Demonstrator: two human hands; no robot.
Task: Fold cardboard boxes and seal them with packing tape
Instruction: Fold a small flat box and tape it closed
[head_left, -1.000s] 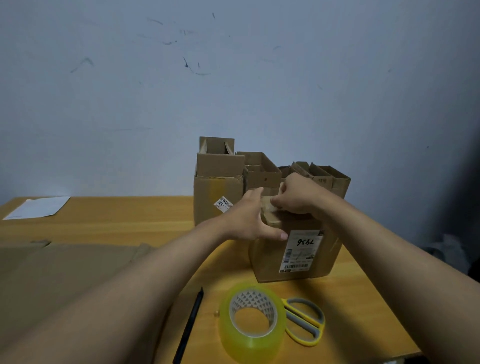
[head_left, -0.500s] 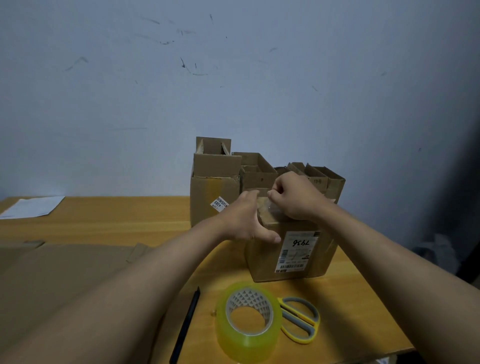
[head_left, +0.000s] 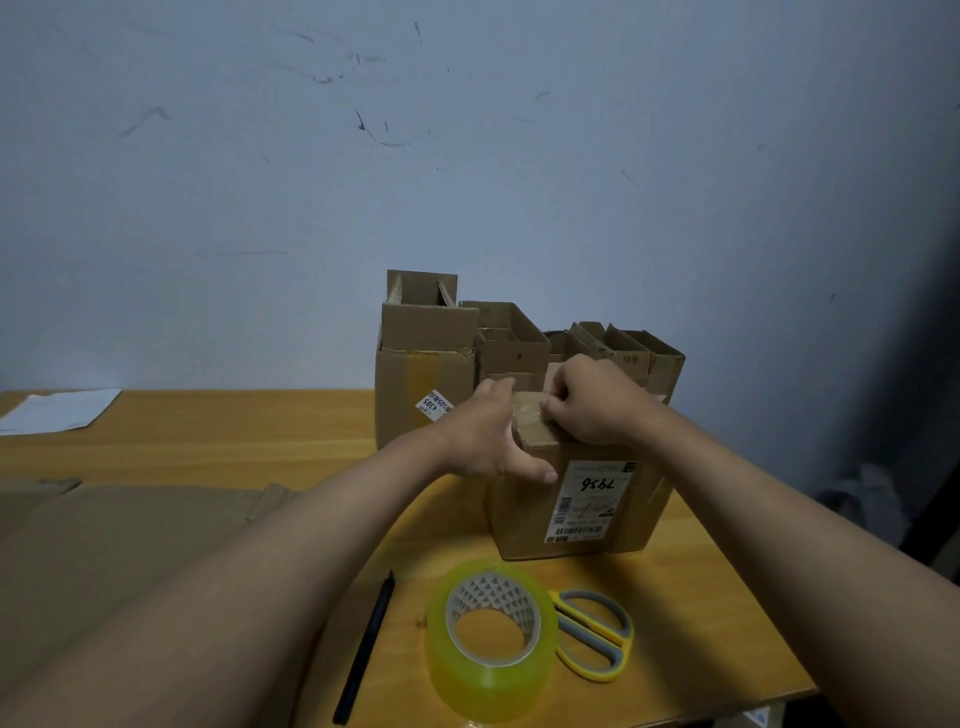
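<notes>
Box (head_left: 582, 499) at bench (head_left: 208, 441) centre-right, near the right edge. Left: flattened cardboard (head_left: 104, 540). Left hand (head_left: 488, 436) spread straight-fingered against the box's upper left corner. Right hand (head_left: 592, 400) with fingers curled, pinching clear tape on the lid. In front: tape roll (head_left: 488, 644), scissors (head_left: 597, 634).

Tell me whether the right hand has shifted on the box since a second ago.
Barely. The right hand stays on top of the labelled box, just above its white label, fingers curled at the taped top as before.
</notes>
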